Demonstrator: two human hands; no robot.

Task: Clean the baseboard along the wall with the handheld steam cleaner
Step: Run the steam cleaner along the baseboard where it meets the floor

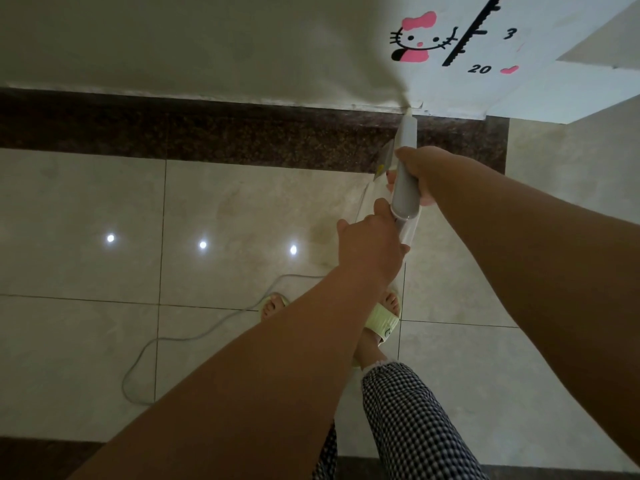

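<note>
At wall foot: dark speckled baseboard [242, 133], glossy beige tile floor [86, 209]; both hands [372, 247] grasping steam cleaner [405, 192].

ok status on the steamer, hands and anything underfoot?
Right hand and left hand both gripping steam cleaner. Nozzle at top edge of baseboard. Power cord loose beside feet.

Both arms reach forward, left hand [372, 242] and right hand [420, 174] curled closed.

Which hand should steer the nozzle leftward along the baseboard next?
Probably the right hand: it grips the steam cleaner nearest its nozzle, at the baseboard top edge. The left hand holds the rear end.
</note>
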